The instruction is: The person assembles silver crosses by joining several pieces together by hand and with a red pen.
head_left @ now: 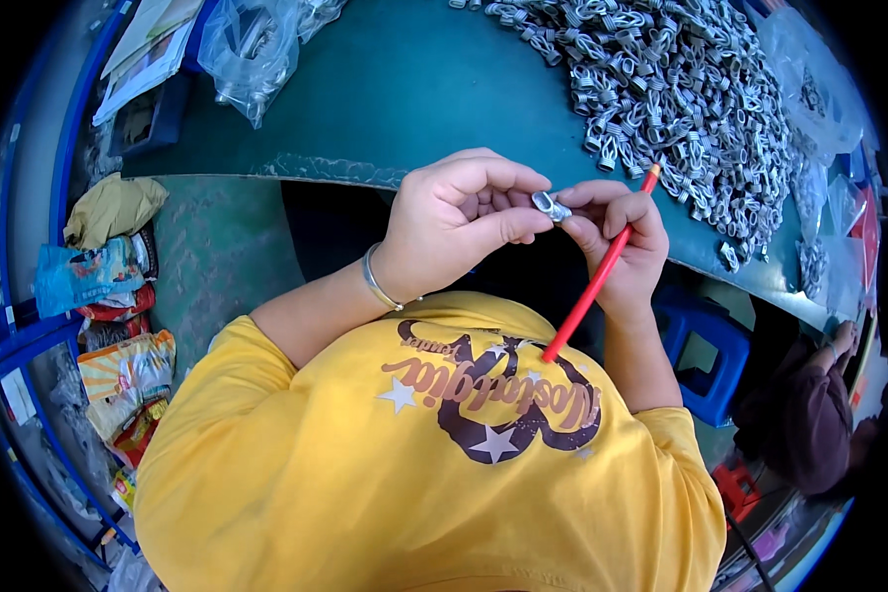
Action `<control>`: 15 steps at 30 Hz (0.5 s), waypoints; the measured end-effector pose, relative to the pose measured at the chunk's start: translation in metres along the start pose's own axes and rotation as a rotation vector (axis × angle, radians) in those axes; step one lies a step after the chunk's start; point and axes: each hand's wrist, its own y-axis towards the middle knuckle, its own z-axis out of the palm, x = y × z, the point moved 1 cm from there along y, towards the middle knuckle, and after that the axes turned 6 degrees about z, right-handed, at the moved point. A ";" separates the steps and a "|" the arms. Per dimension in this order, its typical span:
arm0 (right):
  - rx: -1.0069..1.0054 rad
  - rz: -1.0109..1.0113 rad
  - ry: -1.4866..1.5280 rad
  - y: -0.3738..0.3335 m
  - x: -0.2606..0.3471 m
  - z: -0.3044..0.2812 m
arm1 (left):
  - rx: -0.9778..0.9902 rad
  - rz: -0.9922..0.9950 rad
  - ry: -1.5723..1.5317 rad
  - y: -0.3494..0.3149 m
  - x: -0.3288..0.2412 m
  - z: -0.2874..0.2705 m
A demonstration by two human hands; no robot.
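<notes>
A green desk (405, 89) fills the upper middle of the frame. At upper left lie a clear plastic bag (250, 44) and some papers (148, 44). Down the left edge runs a blue rack (30, 335) stuffed with snack packets (118, 370) — a tan bag (113, 207) on top. At lower right stands a blue stool (705, 360); beside it, at the right edge, another person in dark clothing (819, 424). More clear bags (809, 89) sit upper right.

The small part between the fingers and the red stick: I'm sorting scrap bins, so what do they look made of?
Small part: probably metal, grey with bright glints like the pile on the table. Red stick: smooth, matte, uniform red; plastic or painted wood, unclear which.
</notes>
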 end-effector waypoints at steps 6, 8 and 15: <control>-0.099 -0.259 -0.179 0.001 0.004 0.002 | -0.061 -0.064 -0.049 -0.002 0.002 0.000; -0.114 -0.281 -0.175 0.002 0.007 0.003 | -0.098 -0.207 -0.155 -0.002 0.005 -0.001; -0.089 -0.385 -0.219 0.006 0.010 0.016 | -0.056 -0.357 -0.256 -0.004 0.013 -0.002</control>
